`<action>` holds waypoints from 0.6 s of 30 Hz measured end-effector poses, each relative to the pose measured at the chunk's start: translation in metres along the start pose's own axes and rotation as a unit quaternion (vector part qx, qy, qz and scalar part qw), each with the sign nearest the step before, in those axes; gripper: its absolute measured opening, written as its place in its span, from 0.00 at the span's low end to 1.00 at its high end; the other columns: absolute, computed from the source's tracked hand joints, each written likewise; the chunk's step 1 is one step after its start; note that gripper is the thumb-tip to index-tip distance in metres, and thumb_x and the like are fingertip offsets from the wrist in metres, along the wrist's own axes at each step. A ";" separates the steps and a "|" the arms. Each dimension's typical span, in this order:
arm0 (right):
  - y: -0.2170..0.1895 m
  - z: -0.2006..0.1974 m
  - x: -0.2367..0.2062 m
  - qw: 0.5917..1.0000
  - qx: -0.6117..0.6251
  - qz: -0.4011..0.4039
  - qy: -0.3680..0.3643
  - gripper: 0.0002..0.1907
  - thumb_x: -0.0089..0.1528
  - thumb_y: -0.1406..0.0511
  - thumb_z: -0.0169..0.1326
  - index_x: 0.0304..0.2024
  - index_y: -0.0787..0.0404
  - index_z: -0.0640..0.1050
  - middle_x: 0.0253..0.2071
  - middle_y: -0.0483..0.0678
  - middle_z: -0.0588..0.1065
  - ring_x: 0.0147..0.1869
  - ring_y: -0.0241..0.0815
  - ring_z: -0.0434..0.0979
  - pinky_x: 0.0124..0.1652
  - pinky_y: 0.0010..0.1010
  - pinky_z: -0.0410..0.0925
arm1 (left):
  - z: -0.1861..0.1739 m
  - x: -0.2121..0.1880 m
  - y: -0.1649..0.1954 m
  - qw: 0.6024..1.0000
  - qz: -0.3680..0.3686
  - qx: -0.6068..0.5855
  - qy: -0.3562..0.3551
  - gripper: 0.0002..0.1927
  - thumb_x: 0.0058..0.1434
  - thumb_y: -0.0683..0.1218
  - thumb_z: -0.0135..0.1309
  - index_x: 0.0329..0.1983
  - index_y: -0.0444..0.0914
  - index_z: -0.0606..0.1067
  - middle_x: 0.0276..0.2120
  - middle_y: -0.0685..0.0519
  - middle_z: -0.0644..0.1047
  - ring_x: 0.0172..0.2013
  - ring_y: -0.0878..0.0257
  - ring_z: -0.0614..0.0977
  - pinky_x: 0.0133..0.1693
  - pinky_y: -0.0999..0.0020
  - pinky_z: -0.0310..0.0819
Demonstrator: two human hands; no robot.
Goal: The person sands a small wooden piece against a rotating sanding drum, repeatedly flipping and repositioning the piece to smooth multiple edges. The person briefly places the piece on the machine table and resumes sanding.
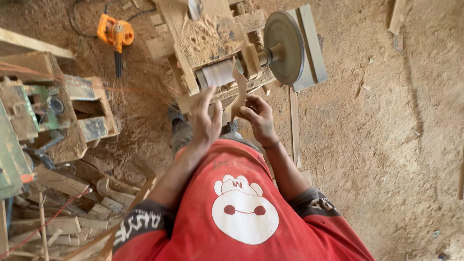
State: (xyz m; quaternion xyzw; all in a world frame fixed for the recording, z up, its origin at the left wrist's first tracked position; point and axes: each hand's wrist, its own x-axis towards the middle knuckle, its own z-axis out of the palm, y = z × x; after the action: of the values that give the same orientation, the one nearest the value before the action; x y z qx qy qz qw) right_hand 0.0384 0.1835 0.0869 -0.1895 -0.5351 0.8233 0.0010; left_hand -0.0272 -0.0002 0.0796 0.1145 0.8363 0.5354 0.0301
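Left hand (205, 121) and right hand (258, 118) raised together, fingers curled gripping.

The shirt (241, 212) is red with a white cartoon face and black sleeve bands. An orange-and-black blower (115, 36) lies on brown sawdust floor (386, 121); the sanding disc (284, 47) is grey, the machine (12, 145) green.
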 end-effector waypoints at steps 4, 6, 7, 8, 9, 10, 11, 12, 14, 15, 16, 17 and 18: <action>-0.021 0.007 -0.004 0.977 0.194 0.064 -0.066 0.21 0.70 0.69 0.54 0.65 0.67 0.70 0.53 0.49 0.78 0.53 0.39 0.81 0.53 0.34 0.75 | -0.015 -0.021 0.044 0.991 0.023 -0.092 -0.089 0.25 0.75 0.52 0.50 0.70 0.36 0.68 0.64 0.41 0.74 0.64 0.51 0.78 0.65 0.56 0.75; -0.026 0.014 -0.001 0.964 0.236 0.073 -0.098 0.20 0.72 0.69 0.53 0.65 0.68 0.70 0.53 0.49 0.78 0.54 0.39 0.80 0.55 0.32 0.74 | -0.024 -0.021 0.060 0.986 0.135 -0.060 -0.078 0.26 0.75 0.53 0.52 0.70 0.34 0.68 0.63 0.40 0.74 0.62 0.49 0.79 0.64 0.56 0.76; -0.029 0.016 0.000 0.964 0.232 0.074 -0.104 0.20 0.71 0.68 0.53 0.65 0.67 0.70 0.53 0.49 0.78 0.54 0.39 0.81 0.54 0.33 0.74 | -0.027 -0.018 0.067 0.983 0.165 -0.031 -0.069 0.27 0.73 0.53 0.54 0.69 0.34 0.68 0.62 0.40 0.74 0.61 0.49 0.78 0.63 0.55 0.74; -0.030 0.018 0.000 0.964 0.229 0.076 -0.110 0.20 0.71 0.67 0.52 0.64 0.67 0.70 0.52 0.49 0.78 0.54 0.39 0.81 0.54 0.33 0.74 | -0.031 -0.016 0.072 0.979 0.194 -0.002 -0.060 0.29 0.71 0.54 0.56 0.69 0.34 0.68 0.62 0.40 0.74 0.60 0.48 0.78 0.62 0.53 0.73; -0.031 0.019 0.000 0.964 0.226 0.078 -0.116 0.20 0.70 0.67 0.52 0.64 0.67 0.70 0.52 0.49 0.78 0.54 0.39 0.81 0.54 0.33 0.74 | -0.034 -0.013 0.077 0.973 0.223 0.027 -0.051 0.31 0.69 0.55 0.58 0.69 0.35 0.68 0.61 0.40 0.74 0.59 0.48 0.78 0.62 0.52 0.72; -0.032 0.020 0.001 0.960 0.235 0.078 -0.129 0.20 0.72 0.67 0.52 0.65 0.67 0.70 0.52 0.50 0.78 0.53 0.39 0.81 0.53 0.33 0.74 | -0.038 -0.011 0.080 0.971 0.233 0.034 -0.051 0.33 0.67 0.55 0.60 0.69 0.34 0.67 0.61 0.39 0.73 0.58 0.47 0.77 0.61 0.52 0.71; -0.033 0.020 0.000 0.956 0.244 0.079 -0.141 0.19 0.73 0.67 0.52 0.66 0.67 0.70 0.52 0.50 0.78 0.53 0.39 0.80 0.51 0.32 0.73 | -0.040 -0.011 0.083 0.968 0.241 0.041 -0.053 0.35 0.64 0.55 0.62 0.69 0.34 0.66 0.61 0.39 0.72 0.58 0.46 0.76 0.60 0.51 0.69; -0.033 0.020 -0.003 0.952 0.254 0.081 -0.150 0.19 0.75 0.67 0.52 0.67 0.68 0.70 0.52 0.50 0.78 0.53 0.39 0.80 0.50 0.31 0.73 | -0.043 -0.012 0.085 0.966 0.248 0.047 -0.056 0.38 0.62 0.55 0.64 0.69 0.33 0.65 0.61 0.38 0.71 0.57 0.45 0.76 0.60 0.50 0.68; -0.029 0.023 -0.005 0.947 0.277 0.091 -0.136 0.20 0.73 0.67 0.52 0.65 0.68 0.69 0.53 0.50 0.77 0.55 0.39 0.80 0.54 0.32 0.72 | -0.046 -0.013 0.087 0.963 0.253 0.074 -0.061 0.38 0.59 0.50 0.66 0.70 0.35 0.65 0.60 0.41 0.71 0.58 0.47 0.76 0.61 0.50 0.67; -0.028 0.024 -0.005 0.944 0.288 0.094 -0.131 0.20 0.72 0.66 0.53 0.64 0.68 0.69 0.54 0.50 0.77 0.56 0.38 0.79 0.57 0.32 0.72 | -0.047 -0.012 0.087 0.960 0.257 0.088 -0.061 0.39 0.58 0.48 0.67 0.70 0.36 0.65 0.60 0.42 0.72 0.58 0.48 0.76 0.62 0.50 0.67; -0.026 0.024 -0.006 0.940 0.296 0.101 -0.138 0.21 0.71 0.66 0.53 0.65 0.67 0.69 0.53 0.50 0.77 0.56 0.38 0.79 0.56 0.32 0.72 | -0.047 -0.013 0.087 0.962 0.254 0.087 -0.054 0.38 0.58 0.46 0.67 0.70 0.36 0.65 0.60 0.44 0.72 0.59 0.48 0.76 0.62 0.51 0.68; -0.025 0.024 -0.008 0.935 0.305 0.107 -0.144 0.21 0.71 0.65 0.53 0.65 0.67 0.69 0.53 0.50 0.77 0.55 0.39 0.79 0.56 0.32 0.72 | -0.047 -0.013 0.086 0.963 0.250 0.086 -0.048 0.37 0.59 0.45 0.67 0.70 0.36 0.66 0.59 0.45 0.72 0.59 0.48 0.76 0.62 0.51 0.68; -0.023 0.025 -0.011 0.931 0.314 0.114 -0.149 0.22 0.71 0.65 0.53 0.65 0.67 0.69 0.52 0.50 0.77 0.54 0.39 0.79 0.55 0.33 0.72 | -0.047 -0.012 0.085 0.965 0.246 0.085 -0.042 0.36 0.59 0.43 0.67 0.69 0.36 0.66 0.59 0.46 0.72 0.59 0.49 0.76 0.62 0.52 0.69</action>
State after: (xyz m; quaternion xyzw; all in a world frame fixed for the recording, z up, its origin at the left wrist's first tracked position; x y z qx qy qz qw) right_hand 0.0362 0.1694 0.1189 -0.1140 -0.2176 0.9627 -0.1130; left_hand -0.0097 -0.0105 0.1757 0.3412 0.8228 0.4480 -0.0768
